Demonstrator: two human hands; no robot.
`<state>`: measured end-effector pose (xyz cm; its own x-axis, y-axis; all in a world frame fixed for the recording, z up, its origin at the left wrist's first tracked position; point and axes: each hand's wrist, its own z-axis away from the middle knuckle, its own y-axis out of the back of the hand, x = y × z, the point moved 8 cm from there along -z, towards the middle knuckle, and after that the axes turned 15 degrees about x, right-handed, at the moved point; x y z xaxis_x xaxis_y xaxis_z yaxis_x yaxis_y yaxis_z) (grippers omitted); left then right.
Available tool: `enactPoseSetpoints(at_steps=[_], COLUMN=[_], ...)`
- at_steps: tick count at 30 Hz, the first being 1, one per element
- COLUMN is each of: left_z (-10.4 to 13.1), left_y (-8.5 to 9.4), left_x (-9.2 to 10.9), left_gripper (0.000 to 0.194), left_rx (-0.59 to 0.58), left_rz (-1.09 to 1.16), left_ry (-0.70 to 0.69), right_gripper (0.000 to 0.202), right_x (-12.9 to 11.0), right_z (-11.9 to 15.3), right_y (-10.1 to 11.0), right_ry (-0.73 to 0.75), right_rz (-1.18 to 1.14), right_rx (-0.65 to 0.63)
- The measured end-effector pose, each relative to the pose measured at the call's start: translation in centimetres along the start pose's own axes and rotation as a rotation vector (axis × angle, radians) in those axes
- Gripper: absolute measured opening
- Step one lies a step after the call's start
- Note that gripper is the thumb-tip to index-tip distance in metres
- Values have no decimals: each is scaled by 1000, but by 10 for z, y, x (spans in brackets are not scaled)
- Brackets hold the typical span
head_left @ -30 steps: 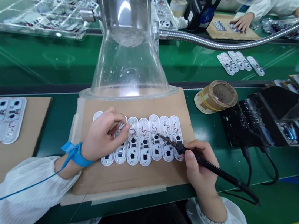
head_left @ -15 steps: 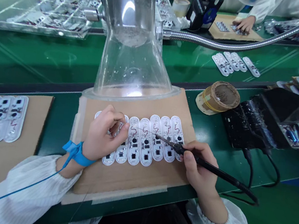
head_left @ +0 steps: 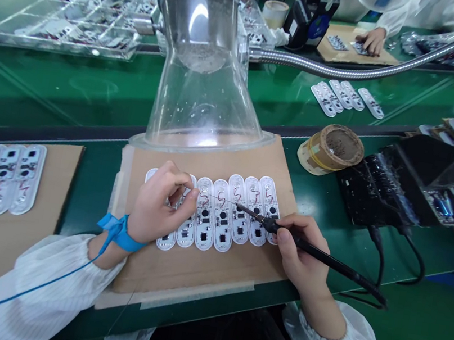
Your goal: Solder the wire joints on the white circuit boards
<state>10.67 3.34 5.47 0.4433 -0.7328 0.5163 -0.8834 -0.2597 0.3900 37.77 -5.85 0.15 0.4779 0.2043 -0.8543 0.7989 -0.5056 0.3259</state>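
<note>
Several white oval circuit boards (head_left: 222, 237) with thin red wires lie side by side on a cardboard sheet (head_left: 195, 270). Over the left boards, my left hand (head_left: 166, 201), with a blue wrist strap, pinches a thin solder wire (head_left: 220, 198) that stretches rightward. My right hand (head_left: 302, 249) grips a black soldering iron (head_left: 325, 257) like a pen. Its tip meets or nearly meets the wire's end above a board right of the middle; exact contact is too small to tell.
A clear fume hood (head_left: 207, 99) hangs just beyond the boards. A round tub (head_left: 332, 149) and a black soldering station (head_left: 362, 190) stand at right. More boards (head_left: 27, 180) lie at left. Across the bench is another person's hand (head_left: 372, 41).
The boards on the green strip beyond have shifted left. Another person's hand has appeared at the top, beside the bag. Both my hands keep nearly the same pose.
</note>
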Motion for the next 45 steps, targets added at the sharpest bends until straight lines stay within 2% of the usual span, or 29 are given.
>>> enactPoseSetpoints(at_steps=[5,8,14,19,26,34,40,45], left_z=[-1,1,2,0,-1,1,-1,-1], left_y=[6,7,7,6,5,1,6,7], left_x=[0,-1,-3,-1,0,1,1,2], left_gripper=[16,17,19,18,17,17,18,17], left_rx=[68,78,73,67,59,8,64,72], left_rz=[-23,1,51,17,-1,9,27,-6], left_ry=[3,0,6,-17,-17,-25,-34,-41], right_gripper=[6,5,5,6,5,7,7,9], right_x=[-4,-8,-6,-5,-15,-14,-6,-10], right_z=[3,8,13,13,10,10,14,13], right_y=[9,6,-5,-7,-14,-15,-9,-15], right_ry=[-60,-90,-54,-21,28,33,-22,1], right_rz=[-114,-134,-62,-33,-28,-1,-64,-51], right_rx=[90,116,72,37,-22,-45,12,-65])
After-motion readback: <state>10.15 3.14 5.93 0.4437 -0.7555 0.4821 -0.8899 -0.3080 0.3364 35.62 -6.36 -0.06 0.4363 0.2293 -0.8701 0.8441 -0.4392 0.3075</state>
